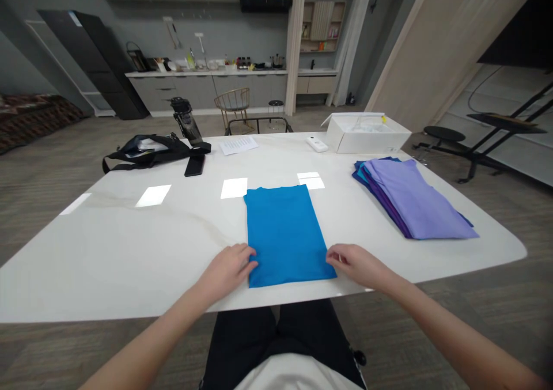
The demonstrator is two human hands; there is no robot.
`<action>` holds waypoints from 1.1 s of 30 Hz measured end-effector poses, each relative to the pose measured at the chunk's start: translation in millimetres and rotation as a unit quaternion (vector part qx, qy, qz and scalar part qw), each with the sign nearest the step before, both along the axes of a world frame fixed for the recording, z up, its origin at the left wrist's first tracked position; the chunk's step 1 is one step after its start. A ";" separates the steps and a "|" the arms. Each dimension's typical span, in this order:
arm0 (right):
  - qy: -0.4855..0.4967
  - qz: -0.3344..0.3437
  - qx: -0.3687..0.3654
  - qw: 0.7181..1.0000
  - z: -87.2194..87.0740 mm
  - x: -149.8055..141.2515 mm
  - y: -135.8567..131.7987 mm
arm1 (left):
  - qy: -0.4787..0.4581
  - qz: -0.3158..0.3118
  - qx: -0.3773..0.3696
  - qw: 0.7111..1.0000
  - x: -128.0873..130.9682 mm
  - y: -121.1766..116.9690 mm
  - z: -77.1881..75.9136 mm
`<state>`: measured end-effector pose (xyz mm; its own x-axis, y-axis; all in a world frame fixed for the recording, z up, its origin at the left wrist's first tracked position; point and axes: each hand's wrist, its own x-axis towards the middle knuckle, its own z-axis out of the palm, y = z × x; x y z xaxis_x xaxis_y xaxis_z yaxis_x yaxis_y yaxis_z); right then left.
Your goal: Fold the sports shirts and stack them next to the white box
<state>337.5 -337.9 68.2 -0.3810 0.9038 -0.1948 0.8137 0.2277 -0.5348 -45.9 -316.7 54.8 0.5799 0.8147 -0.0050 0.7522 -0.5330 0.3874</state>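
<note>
A folded blue garment [285, 231] lies flat on the white table, close to the front edge. My left hand [231, 266] rests at its lower left side, thumb and fingers apart, fingertips touching the cloth's edge. On the opposite side, my right hand [352, 261] has its fingers bent and drawn together at the lower right edge of the cloth. To the right lies a stack of folded garments [417, 197], light purple on top, with dark purple and blue layers showing beneath.
On the white table [129, 252] stand an open white box [367, 139], a white device [317, 144], a paper sheet [238, 144], a black phone [194, 165], a black bag [149, 151] and a dark bottle [186, 122]. Behind is a chair [233, 102] before a kitchen counter [194, 74].
</note>
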 end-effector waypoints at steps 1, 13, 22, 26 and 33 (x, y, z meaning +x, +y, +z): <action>0.001 -0.020 0.014 1.000 1.5 -2.3 19.9 | -0.004 0.016 -0.001 1.000 0.4 23.7 3.3; -0.147 -0.139 -0.002 0.979 -9.6 -17.9 268.4 | 0.213 0.149 -0.114 0.959 43.0 269.0 27.1; -0.146 -0.046 -0.103 0.983 -14.1 -25.0 303.4 | 0.244 0.085 -0.198 0.946 55.3 299.6 16.8; -0.084 -0.068 -0.087 0.990 -22.7 -25.6 292.5 | 0.210 0.073 -0.196 0.955 52.4 293.4 12.8; 0.098 -0.146 0.084 0.981 -5.6 -8.3 238.9 | 0.060 0.201 -0.112 0.971 56.6 262.9 36.5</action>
